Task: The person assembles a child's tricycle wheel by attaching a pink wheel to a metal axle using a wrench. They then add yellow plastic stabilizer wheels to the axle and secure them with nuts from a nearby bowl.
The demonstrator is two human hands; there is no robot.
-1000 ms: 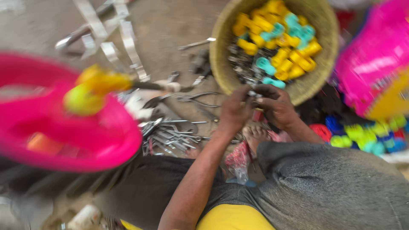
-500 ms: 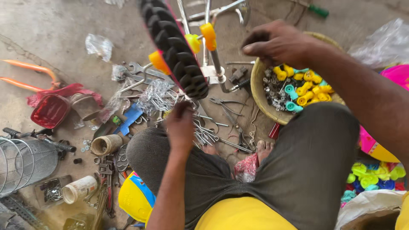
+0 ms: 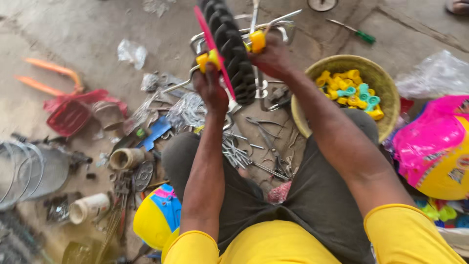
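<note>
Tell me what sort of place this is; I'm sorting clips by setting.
Likely an informal floor workshop for assembling small wheeled toys: the person sits on bare concrete floor, loose metal parts are scattered about, a woven basket holds plastic caps, and both hands grip a black-tyred wheel.

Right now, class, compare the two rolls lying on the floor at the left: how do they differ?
The tan roll lies nearer the person's knee, its hollow end facing the camera; the white roll lies nearer the camera, showing more of its side. The tan one looks shorter, the white one longer. Both are cylinders lying on the dusty floor.
</note>
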